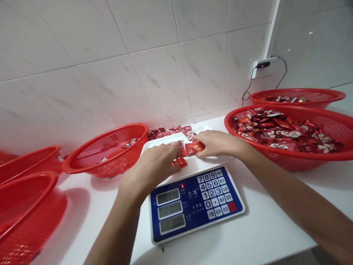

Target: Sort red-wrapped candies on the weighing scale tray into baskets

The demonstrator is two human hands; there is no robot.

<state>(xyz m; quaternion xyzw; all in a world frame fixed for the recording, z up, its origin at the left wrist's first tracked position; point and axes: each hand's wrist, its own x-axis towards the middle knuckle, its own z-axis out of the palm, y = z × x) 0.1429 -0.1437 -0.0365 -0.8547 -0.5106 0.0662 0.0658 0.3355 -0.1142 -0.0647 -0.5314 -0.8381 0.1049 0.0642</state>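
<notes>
On the white table (270, 221), a heaped red basket (278, 156) stood right of the scale (193, 217), whose white tray (194, 165) bore several wrapped packets. The left hand (158, 158) arched over these, fingers curled; its grip could not be told. The right hand (211, 143), nearly closed, pinched a red packet (196, 147) at the tray. Hand pressure could have falsified the reading; a careless sweep could have pushed slick wrappers over the edge.

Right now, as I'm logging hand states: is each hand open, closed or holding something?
Left hand: curled beside wrapped candies; grip can't be told.
Right hand: closed, holding a red packet.
</notes>
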